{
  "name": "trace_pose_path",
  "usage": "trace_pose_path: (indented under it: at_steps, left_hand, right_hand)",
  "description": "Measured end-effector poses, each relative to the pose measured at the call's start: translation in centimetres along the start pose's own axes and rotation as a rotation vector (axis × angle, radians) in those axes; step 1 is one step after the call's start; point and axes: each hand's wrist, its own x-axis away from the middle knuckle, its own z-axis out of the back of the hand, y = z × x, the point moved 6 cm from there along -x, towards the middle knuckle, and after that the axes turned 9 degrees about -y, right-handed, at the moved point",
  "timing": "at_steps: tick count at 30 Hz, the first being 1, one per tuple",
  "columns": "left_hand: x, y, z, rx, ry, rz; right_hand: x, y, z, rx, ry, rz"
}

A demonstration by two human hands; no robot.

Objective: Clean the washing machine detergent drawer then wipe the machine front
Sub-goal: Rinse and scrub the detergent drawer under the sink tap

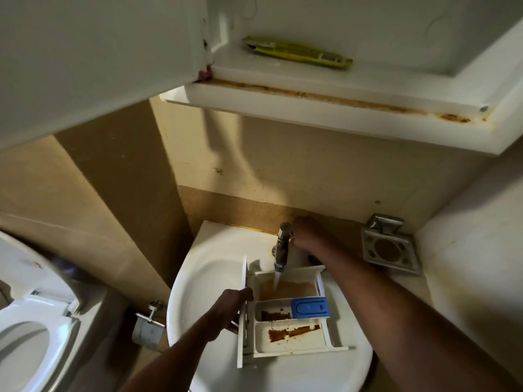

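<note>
White detergent drawer [285, 343] w/ rust-brown blotches & blue insert [311, 307], white sink [203, 278], silver tap [283, 244], tan wall [311, 171], yellow-green packet [297, 53], white cabinet [283, 108] w/ orange-brown streak along edge, white toilet [28, 306].

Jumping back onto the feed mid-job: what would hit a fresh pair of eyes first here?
The detergent drawer, streaked with brown residue, is held in the white sink under the running tap. The left hand grips its front panel and the right hand is at the tap. Its blue insert stands out in the middle compartment. Above, the open cabinet has a rust-stained bottom edge.
</note>
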Motion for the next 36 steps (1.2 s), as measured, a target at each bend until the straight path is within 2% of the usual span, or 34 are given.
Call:
trace_pose_path:
  at_steps: [3, 8, 13, 16, 20, 24, 27, 36]
  left_hand:
    - [0.4, 0.4, 1.1, -0.073, 0.12, -0.003]
    - [3.1, 3.0, 2.0, -0.52, 0.365, -0.076]
    - [4.7, 4.8, 1.5, -0.641, 0.463, -0.165]
    - [3.9, 3.4, 2.0, -0.532, 0.382, -0.138]
    - [2.9, 1.1, 1.9, -0.161, 0.179, -0.049]
    - [2.3, 0.2, 1.2, -0.016, 0.071, 0.008]
    - [2.5, -0.5, 0.9, 0.062, 0.056, 0.042]
    - [4.7, -2.3, 2.5, 0.186, 0.117, 0.066]
  right_hand:
    - [-0.3, 0.2, 0.0, -0.03, 0.015, -0.012]
    - [-0.2, 0.3, 0.3, -0.049, 0.004, -0.004]
    - [0.0, 0.1, 0.3, -0.059, 0.008, 0.001]
    - [0.1, 0.1, 0.3, -0.02, 0.024, 0.033]
    - [0.1, 0.2, 0.3, 0.021, 0.048, 0.057]
    - [0.3, 0.3, 0.2, 0.035, 0.064, 0.067]
    - [0.4, 0.2, 0.1, 0.033, 0.08, 0.091]
    - [-0.7, 0.6, -0.6, -0.047, 0.039, -0.006]
